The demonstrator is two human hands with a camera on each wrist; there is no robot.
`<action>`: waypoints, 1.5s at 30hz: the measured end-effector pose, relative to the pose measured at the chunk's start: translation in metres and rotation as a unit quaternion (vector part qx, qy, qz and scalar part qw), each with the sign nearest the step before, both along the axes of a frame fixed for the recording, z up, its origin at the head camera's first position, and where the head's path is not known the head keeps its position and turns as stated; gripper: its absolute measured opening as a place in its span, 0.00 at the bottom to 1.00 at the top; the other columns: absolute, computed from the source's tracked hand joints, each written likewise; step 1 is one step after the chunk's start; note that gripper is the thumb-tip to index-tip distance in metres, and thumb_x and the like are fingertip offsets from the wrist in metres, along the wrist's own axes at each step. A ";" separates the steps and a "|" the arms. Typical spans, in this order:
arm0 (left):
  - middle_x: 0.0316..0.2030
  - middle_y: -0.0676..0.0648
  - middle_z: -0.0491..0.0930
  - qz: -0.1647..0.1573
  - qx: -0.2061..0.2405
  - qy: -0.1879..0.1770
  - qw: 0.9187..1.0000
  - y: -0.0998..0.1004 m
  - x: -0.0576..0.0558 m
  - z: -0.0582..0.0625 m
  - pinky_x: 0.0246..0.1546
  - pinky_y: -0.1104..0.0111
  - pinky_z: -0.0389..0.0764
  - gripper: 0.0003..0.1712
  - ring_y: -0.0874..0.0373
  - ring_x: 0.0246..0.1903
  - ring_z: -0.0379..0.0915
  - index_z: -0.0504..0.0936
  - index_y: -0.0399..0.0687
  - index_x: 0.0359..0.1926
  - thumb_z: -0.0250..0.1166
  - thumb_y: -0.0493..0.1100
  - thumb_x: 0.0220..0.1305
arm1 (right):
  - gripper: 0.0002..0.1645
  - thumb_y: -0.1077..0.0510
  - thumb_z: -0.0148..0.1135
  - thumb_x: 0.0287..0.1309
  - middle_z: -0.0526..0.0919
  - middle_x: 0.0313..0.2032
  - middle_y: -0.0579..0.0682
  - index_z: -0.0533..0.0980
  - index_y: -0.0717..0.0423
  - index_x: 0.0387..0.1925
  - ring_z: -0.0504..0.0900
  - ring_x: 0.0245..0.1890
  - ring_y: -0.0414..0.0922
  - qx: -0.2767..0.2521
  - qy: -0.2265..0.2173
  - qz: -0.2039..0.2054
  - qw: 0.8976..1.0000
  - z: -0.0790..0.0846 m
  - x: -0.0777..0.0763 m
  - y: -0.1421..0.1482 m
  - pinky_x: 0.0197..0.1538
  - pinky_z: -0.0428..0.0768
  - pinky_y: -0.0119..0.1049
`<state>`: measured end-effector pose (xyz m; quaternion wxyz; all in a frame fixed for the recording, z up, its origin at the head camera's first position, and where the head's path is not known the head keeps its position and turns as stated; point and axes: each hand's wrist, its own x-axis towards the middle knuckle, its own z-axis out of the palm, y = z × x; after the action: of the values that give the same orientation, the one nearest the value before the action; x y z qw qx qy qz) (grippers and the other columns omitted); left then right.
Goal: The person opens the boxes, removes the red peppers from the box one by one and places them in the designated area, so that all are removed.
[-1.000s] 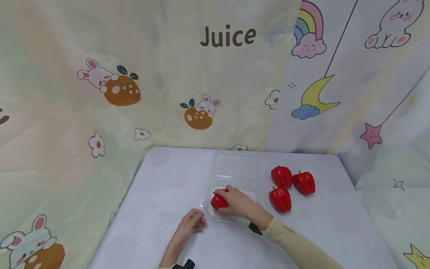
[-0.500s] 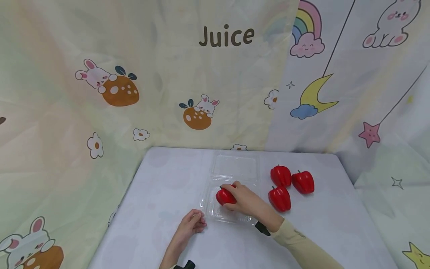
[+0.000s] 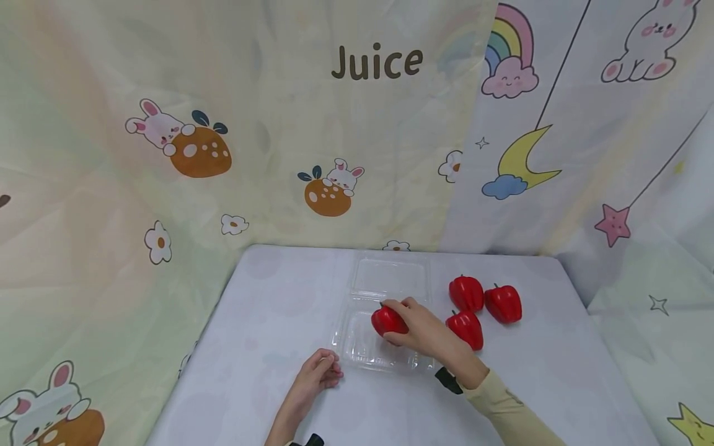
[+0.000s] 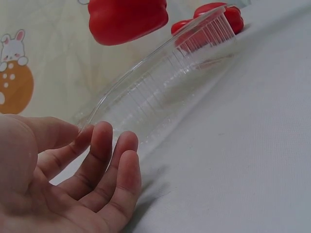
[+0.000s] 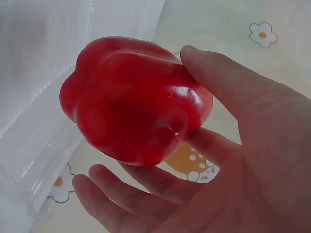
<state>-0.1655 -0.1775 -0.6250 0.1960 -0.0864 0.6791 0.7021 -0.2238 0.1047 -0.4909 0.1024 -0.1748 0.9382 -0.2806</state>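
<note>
A red bell pepper [image 3: 387, 320] is gripped in my right hand [image 3: 421, 331], between the thumb and the fingers. It hangs above the near half of an open clear plastic clamshell container [image 3: 357, 354]. The right wrist view shows this bell pepper [image 5: 131, 102] close up, the thumb on one side and fingertips on the other. At the container's near left corner is my left hand [image 3: 319, 375]. In the left wrist view the left hand's [image 4: 82, 174] thumb and index finger pinch the rim of the container [image 4: 141, 92]; its other fingers are loosely curled.
Three more red bell peppers lie grouped to the container's right: a back one [image 3: 466, 293], a right one [image 3: 504, 304] and a front one [image 3: 467, 328], partly behind my right wrist. The container's lid [image 3: 390, 277] lies folded back on the white table [image 3: 279, 297]. Printed curtains [image 3: 268, 124] hang behind.
My right hand has lifted the bell pepper and carried it to the right, up out of the container's near half. The left hand has stayed at the container's corner.
</note>
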 end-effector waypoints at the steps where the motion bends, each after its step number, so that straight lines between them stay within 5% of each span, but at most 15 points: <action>1: 0.37 0.51 0.80 0.000 0.000 0.000 1.000 0.000 0.000 0.001 0.43 0.65 0.82 0.20 0.58 0.41 0.82 0.74 0.39 0.52 0.54 0.52 0.76 | 0.52 0.48 0.83 0.38 0.77 0.55 0.53 0.69 0.42 0.67 0.78 0.54 0.50 -0.004 -0.001 -0.001 1.000 0.000 0.000 0.001 0.43 0.86 0.47; 26: 0.38 0.50 0.80 0.000 -0.005 0.006 1.000 0.000 0.003 0.002 0.43 0.65 0.81 0.18 0.57 0.42 0.81 0.74 0.41 0.51 0.52 0.51 0.78 | 0.53 0.44 0.82 0.39 0.75 0.59 0.57 0.67 0.42 0.69 0.76 0.58 0.56 -0.023 -0.011 -0.053 0.998 0.007 0.007 0.053 0.41 0.86 0.49; 45: 0.39 0.49 0.79 -0.002 -0.004 0.013 1.000 -0.002 -0.001 -0.003 0.44 0.65 0.82 0.19 0.57 0.42 0.82 0.74 0.40 0.51 0.53 0.52 0.76 | 0.53 0.44 0.78 0.46 0.71 0.61 0.67 0.63 0.52 0.71 0.71 0.60 0.67 -0.029 0.007 -0.100 0.995 0.008 0.019 0.107 0.42 0.85 0.56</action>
<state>-0.1668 -0.1792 -0.6277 0.1885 -0.0766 0.6847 0.6998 -0.2052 0.2120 -0.4829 0.0619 -0.0847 0.9432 -0.3153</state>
